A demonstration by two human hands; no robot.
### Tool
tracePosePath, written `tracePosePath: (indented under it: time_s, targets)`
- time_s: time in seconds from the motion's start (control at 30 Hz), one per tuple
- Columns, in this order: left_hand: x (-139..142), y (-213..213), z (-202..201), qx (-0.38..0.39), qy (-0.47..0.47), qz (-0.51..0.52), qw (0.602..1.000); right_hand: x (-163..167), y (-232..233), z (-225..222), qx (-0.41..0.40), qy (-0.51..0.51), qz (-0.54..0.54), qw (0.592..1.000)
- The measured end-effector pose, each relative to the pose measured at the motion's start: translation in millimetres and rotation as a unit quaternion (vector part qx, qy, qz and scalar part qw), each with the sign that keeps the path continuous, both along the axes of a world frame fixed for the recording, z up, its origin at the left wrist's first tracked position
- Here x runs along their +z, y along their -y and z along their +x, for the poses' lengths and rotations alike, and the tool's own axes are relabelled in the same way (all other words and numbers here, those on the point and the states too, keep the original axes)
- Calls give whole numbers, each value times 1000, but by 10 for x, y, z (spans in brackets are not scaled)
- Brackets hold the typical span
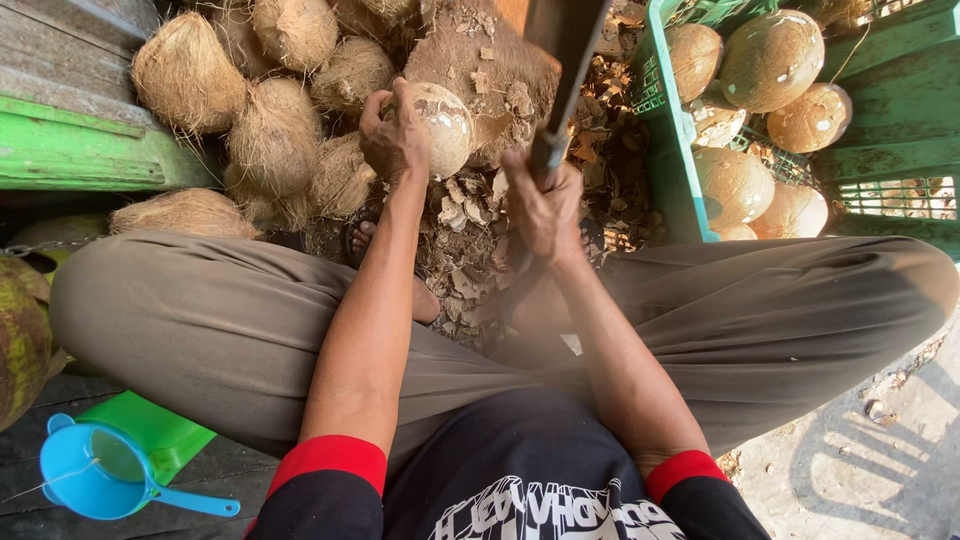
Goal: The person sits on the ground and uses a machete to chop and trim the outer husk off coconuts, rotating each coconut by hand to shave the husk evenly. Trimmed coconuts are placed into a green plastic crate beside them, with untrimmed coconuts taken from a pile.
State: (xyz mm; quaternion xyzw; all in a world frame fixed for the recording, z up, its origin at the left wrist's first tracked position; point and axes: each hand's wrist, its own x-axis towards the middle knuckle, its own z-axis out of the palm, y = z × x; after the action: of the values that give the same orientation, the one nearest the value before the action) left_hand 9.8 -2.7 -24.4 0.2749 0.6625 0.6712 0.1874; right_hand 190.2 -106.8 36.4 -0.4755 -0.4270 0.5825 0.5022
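So from where I'm watching, a fair bit is getting cut off: the blade (565,70) is running out of the top edge of the frame and it's blurred, so I can't tell its tip or its edge. The right hand (542,208) is wrapping tight around the handle just right of centre, and the blade's long axis is going from that fist up and slightly to the right, pointing away from the body. The left hand (393,135) is cupping a partly peeled coconut (443,125) above the middle of the frame, fingers curled over its left side and covering that part, so I'm only seeing the pale smooth right half. The coconut is resting against a brown chopping block (480,55), whose top is also cut off. Husk chips (462,235) are lying between the crossed legs, partly hiding a foot. Hairy unpeeled coconuts (275,135) are piling up in the upper left, peeled ones are sitting in a green crate (668,130) at the upper right, and a blue strainer (100,470) is lying in the lower left corner.
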Motion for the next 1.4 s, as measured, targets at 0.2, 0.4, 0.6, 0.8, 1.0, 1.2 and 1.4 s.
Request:
tracePosePath:
  time_s: [0.2, 0.4, 0.6, 0.8, 1.0, 1.2, 1.4]
  targets:
    - [12, 20, -5, 6, -56, -46, 997, 24, 16, -136, 93, 196, -185, 959]
    - [65, 90, -30, 22, -72, -149, 986, -216, 43, -181, -57, -34, -99, 993]
    - [250, 184, -126, -31, -6, -208, 978, -470, -28, -256, 140, 329, -206, 911]
    - [231, 159, -224, -20, 57, -267, 962, -399, 3, -179, 192, 350, -225, 889]
    - [218, 121, -106, -109, 26, -132, 985, -403, 23, -96, 106, 271, -193, 937]
    - [241, -20, 98, -62, 62, -165, 982, -202, 68, 73, 117, 212, -160, 957]
    - [154, -7, 23, -75, 18, -271, 959, -147, -13, 61, 40, 170, -30, 984]
